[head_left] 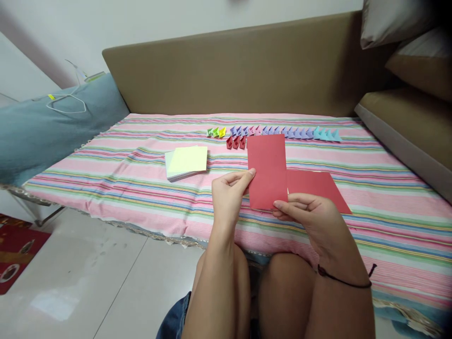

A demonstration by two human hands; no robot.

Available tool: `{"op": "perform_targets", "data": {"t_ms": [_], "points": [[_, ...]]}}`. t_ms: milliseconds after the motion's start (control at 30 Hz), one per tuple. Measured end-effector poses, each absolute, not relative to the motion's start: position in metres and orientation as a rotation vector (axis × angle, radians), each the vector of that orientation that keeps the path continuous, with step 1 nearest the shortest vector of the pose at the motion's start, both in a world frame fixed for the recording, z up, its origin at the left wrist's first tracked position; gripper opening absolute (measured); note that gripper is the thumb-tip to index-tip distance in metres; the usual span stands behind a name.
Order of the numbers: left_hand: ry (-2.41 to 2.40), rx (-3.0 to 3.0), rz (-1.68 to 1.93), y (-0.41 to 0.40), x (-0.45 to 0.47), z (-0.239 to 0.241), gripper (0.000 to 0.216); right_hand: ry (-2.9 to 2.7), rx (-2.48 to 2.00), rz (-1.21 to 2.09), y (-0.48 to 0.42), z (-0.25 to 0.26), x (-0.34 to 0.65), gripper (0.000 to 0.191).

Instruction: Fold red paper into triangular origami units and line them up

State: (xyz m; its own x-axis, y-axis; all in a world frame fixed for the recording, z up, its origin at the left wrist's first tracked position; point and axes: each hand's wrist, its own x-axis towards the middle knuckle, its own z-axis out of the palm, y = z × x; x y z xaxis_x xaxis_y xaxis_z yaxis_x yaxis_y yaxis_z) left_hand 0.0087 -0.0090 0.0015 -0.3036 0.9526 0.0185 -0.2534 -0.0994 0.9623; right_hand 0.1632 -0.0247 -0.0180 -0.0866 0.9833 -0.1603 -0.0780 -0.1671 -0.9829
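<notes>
I hold a red rectangle of paper upright above the striped bed. My left hand pinches its left edge between thumb and fingers. My right hand grips its lower right corner, fingers curled under it. Another red sheet lies flat on the cover just behind my right hand. A stack of square paper with a pale yellow top sheet lies to the left.
A row of small folded paper pieces, green, yellow, purple, pink and light blue, lines the striped cover, with three red ones in front. A tan headboard, a blue pillow and cushions surround the bed.
</notes>
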Motion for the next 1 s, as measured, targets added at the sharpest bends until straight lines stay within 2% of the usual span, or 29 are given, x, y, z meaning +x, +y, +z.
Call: {"op": "perform_targets", "data": {"t_ms": [267, 400, 700, 900, 1000], "points": [[1.196, 0.89, 1.604, -0.0117, 0.0111, 0.0065, 0.022, -1.173, -1.216, 1.444, -0.0251, -0.017, 0.1645, 0.02], [1.171, 0.979, 1.553, -0.0131, 0.0106, 0.0067, 0.02, -1.212, -1.109, 1.485, -0.0251, -0.0138, 0.162, 0.026], [1.141, 1.163, 1.413, -0.0113, 0.0114, 0.0033, 0.019, -0.936, -1.076, 1.241, -0.0217, -0.0157, 0.1575, 0.019], [1.141, 1.152, 1.459, -0.0113, 0.0096, 0.0022, 0.02, -1.065, -1.068, 1.385, -0.0229, -0.0169, 0.1599, 0.024], [1.135, 1.162, 1.473, -0.0112, 0.009, 0.0015, 0.019, -1.075, -1.088, 1.3, -0.0229, -0.0179, 0.1583, 0.022]]}}
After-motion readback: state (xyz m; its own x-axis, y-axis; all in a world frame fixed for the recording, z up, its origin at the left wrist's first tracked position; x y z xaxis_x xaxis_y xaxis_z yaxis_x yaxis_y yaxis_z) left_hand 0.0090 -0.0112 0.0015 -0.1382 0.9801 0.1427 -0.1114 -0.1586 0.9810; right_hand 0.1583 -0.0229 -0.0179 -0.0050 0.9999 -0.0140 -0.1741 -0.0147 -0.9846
